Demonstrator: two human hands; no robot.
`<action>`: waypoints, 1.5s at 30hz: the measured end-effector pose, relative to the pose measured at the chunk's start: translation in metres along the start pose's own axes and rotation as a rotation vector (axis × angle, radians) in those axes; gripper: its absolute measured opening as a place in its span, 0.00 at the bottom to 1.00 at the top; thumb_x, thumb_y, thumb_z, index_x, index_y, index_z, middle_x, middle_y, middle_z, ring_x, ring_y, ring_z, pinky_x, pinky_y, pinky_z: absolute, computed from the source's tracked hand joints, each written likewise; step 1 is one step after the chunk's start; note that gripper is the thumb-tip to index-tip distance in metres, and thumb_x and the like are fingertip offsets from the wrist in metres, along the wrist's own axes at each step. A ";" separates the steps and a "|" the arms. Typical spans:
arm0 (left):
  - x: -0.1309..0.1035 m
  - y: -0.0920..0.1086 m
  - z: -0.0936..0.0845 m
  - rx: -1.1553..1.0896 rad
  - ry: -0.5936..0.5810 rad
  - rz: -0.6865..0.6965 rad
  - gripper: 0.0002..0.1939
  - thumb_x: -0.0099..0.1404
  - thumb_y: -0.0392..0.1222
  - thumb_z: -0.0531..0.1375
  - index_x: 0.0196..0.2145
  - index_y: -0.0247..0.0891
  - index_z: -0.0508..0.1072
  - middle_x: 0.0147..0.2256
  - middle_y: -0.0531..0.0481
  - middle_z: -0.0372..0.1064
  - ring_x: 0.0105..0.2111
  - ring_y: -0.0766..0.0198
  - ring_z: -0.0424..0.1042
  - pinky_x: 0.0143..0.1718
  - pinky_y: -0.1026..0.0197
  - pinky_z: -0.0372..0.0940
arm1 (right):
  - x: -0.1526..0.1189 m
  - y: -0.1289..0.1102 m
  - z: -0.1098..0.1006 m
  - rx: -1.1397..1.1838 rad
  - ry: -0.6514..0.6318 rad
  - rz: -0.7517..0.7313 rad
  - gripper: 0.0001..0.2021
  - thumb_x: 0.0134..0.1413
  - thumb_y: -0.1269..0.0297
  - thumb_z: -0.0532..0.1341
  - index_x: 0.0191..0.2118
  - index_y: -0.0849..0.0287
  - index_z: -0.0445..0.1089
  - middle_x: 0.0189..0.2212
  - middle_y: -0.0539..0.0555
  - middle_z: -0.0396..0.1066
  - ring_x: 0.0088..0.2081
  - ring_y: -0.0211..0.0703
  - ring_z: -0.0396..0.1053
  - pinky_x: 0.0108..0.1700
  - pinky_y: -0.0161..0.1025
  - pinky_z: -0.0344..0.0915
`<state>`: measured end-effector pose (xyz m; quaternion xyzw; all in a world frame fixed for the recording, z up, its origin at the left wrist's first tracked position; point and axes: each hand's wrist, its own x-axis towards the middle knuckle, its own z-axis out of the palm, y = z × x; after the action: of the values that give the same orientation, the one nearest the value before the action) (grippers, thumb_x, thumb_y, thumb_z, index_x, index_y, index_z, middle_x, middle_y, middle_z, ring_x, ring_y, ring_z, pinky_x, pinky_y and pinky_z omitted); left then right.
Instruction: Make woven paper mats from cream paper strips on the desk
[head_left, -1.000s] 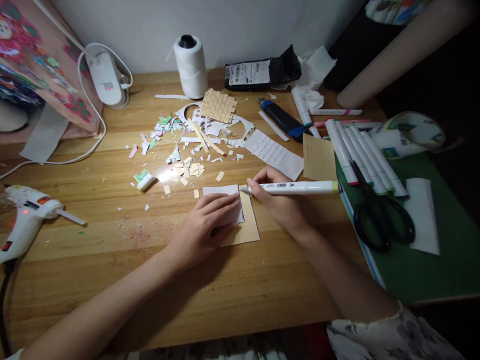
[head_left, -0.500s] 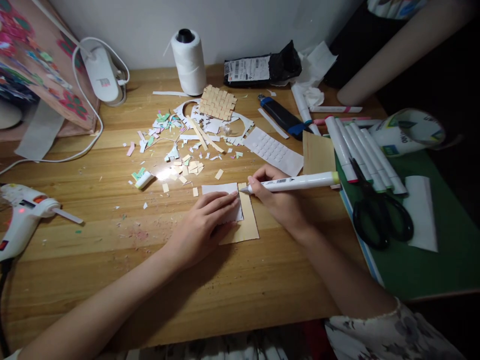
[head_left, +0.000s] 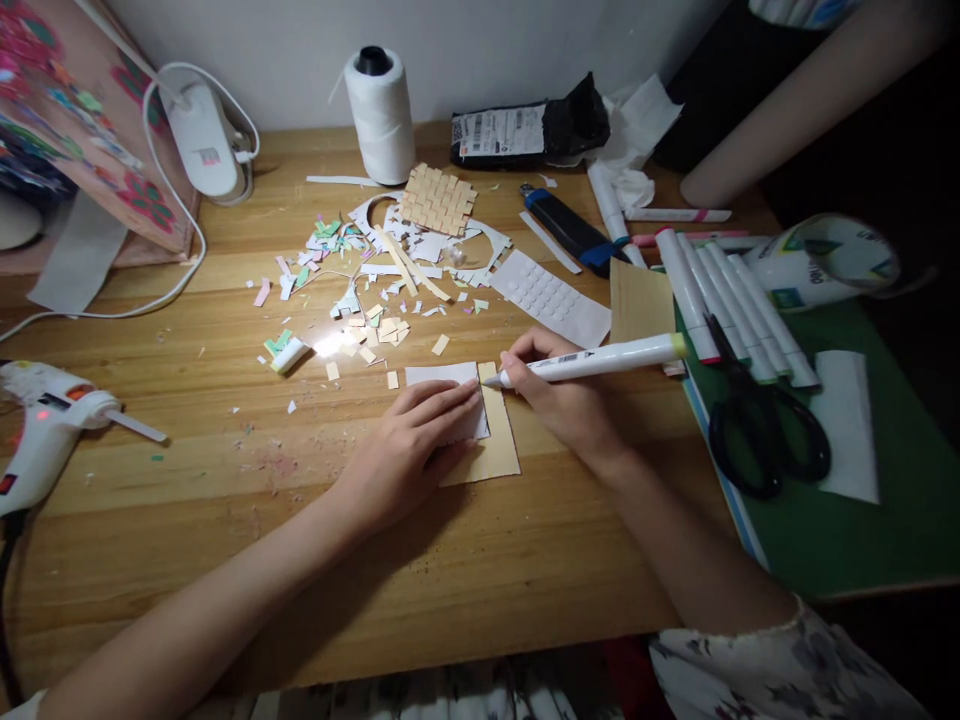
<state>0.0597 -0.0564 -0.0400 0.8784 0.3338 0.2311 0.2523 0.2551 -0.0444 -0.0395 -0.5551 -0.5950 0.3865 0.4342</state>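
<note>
My left hand (head_left: 420, 425) lies with fingers stretched out, pressing a white piece of paper (head_left: 442, 374) onto a tan piece of card (head_left: 496, 440). The card sticks out from under the paper at the right and lower edges. In my right hand (head_left: 559, 395) is a white marker (head_left: 600, 361) with a yellow-green end, held in a pinch. Its grey tip is at the paper's right edge, over the upper part of the card. The palm side of my left hand hides much of the paper.
Paper scraps (head_left: 390, 330) and a woven tan square (head_left: 439, 198) lie beyond my hands. A glue gun (head_left: 52, 430) sits at the left. At the right are black scissors (head_left: 761, 420), several markers (head_left: 739, 300) and a green mat (head_left: 907, 480). A thread spool (head_left: 381, 115) stands behind.
The view has shifted very slightly. The marker tip is slightly lower along the paper's right edge; both hands keep nearly the same pose.
</note>
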 end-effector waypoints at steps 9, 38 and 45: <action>-0.001 0.001 0.001 0.016 0.007 0.009 0.19 0.65 0.39 0.57 0.53 0.34 0.66 0.54 0.46 0.66 0.53 0.58 0.61 0.53 0.50 0.64 | 0.000 -0.001 -0.003 0.005 -0.051 -0.005 0.10 0.56 0.65 0.58 0.24 0.58 0.61 0.20 0.45 0.60 0.23 0.34 0.58 0.26 0.33 0.54; -0.001 0.000 0.000 -0.005 -0.010 0.009 0.21 0.65 0.36 0.57 0.55 0.38 0.64 0.55 0.46 0.65 0.54 0.57 0.61 0.54 0.47 0.63 | 0.000 -0.006 -0.005 -0.063 -0.084 0.012 0.11 0.53 0.66 0.58 0.22 0.58 0.60 0.18 0.45 0.58 0.22 0.34 0.56 0.24 0.33 0.54; -0.001 0.001 0.000 -0.007 -0.005 0.007 0.20 0.65 0.37 0.56 0.55 0.40 0.64 0.54 0.46 0.66 0.53 0.56 0.62 0.52 0.45 0.64 | -0.001 -0.008 -0.006 -0.071 -0.131 0.030 0.11 0.53 0.66 0.57 0.21 0.58 0.61 0.18 0.46 0.59 0.21 0.34 0.56 0.23 0.33 0.53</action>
<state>0.0596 -0.0575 -0.0392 0.8792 0.3291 0.2312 0.2554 0.2581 -0.0461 -0.0302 -0.5525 -0.6271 0.4069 0.3687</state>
